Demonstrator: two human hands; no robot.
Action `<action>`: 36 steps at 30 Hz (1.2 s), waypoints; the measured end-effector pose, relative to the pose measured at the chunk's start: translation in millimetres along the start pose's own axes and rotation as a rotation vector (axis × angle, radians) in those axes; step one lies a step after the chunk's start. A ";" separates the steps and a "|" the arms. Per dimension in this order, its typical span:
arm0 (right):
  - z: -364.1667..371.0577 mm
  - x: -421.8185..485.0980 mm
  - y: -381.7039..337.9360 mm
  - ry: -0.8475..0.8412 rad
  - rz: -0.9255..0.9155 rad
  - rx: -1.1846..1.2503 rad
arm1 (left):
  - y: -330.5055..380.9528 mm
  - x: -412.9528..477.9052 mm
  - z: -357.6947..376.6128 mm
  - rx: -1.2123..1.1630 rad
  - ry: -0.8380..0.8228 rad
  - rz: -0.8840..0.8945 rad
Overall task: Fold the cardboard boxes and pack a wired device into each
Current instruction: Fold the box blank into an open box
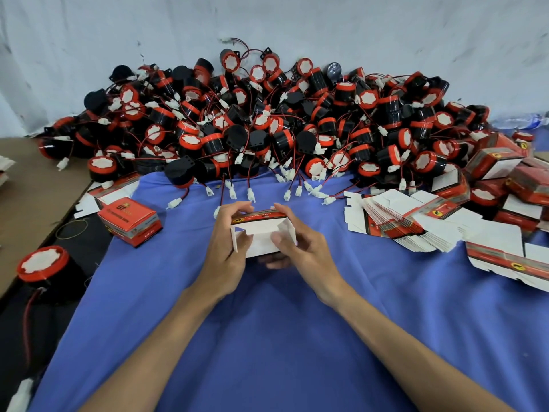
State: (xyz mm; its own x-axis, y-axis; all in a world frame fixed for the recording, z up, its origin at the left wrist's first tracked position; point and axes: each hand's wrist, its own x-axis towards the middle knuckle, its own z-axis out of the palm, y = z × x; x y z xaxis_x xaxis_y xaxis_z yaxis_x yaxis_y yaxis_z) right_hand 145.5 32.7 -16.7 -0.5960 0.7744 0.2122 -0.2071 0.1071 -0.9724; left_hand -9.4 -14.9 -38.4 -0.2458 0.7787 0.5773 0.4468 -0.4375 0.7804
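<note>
Both hands hold a small cardboard box (261, 233), white inside with a red and black printed strip on top, above the blue cloth (267, 322). My left hand (228, 242) grips its left side, thumb on a white flap. My right hand (300, 245) grips the right side, thumb pressing a white flap inward. Behind lies a large heap of black and red wired devices (267, 123) with white connectors. A stack of flat unfolded boxes (395, 218) lies to the right. One closed red box (130, 221) sits at the left.
A lone black and red device (44, 269) stands at the left off the cloth, by a brown cardboard sheet (29, 197). Several folded red boxes (511, 185) pile up at the far right. A white wall (267, 25) backs the heap.
</note>
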 end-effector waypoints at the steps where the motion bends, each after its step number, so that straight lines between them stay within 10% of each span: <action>1: -0.8 -0.7 -0.2 -0.051 0.004 0.012 | -0.3 0.3 -0.6 0.011 0.022 0.002; 36: -9.0 5.6 0.2 -0.009 -0.094 -0.072 | -4.6 2.4 -2.8 0.387 -0.098 0.358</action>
State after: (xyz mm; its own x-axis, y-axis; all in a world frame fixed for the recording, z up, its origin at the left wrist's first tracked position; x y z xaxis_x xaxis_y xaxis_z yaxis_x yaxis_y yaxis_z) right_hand 149.2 42.7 -16.5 -0.5835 0.7533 0.3034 -0.2065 0.2237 -0.9525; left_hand -14.5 -12.2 -39.9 0.0531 0.6575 0.7516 0.7770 -0.4999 0.3825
